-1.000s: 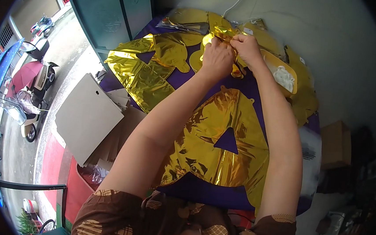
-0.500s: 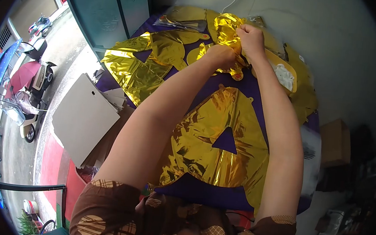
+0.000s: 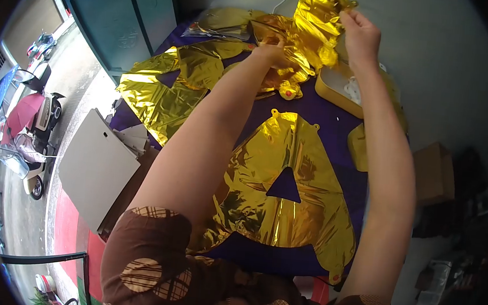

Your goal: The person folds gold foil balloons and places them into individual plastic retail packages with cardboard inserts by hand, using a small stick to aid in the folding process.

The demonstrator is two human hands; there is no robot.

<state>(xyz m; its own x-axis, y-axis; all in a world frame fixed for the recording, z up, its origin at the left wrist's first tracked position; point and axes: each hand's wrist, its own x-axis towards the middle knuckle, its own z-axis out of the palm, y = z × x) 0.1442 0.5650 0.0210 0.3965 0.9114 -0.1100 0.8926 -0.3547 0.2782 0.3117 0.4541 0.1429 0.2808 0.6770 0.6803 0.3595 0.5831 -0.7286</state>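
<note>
My right hand (image 3: 361, 36) is raised at the back of the table, its fingers pinching the edge of a crumpled gold foil balloon (image 3: 320, 22). The sheet hangs down to the tabletop in folds. Lower and to the left, my left hand (image 3: 272, 52) is closed on the same shiny foil, its fingertips partly hidden by the folds. A flat gold letter A balloon (image 3: 313, 215) lies in front of me, with a triangular hole and small tabs at its top. Another flat gold foil balloon (image 3: 145, 96) is spread out to the left, beyond my left forearm.
A yellow tray (image 3: 340, 97) with white items stands below my right hand. The tabletop (image 3: 316, 109) is purple. A clear packet (image 3: 219, 31) lies at the back. Grey card sheets (image 3: 102, 167) lean at the left, and a cardboard box (image 3: 434, 173) is at the right.
My hands have moved apart: the right one up and to the right, the left one to the left. The crumpled foil is now stretched higher and wider between them.
</note>
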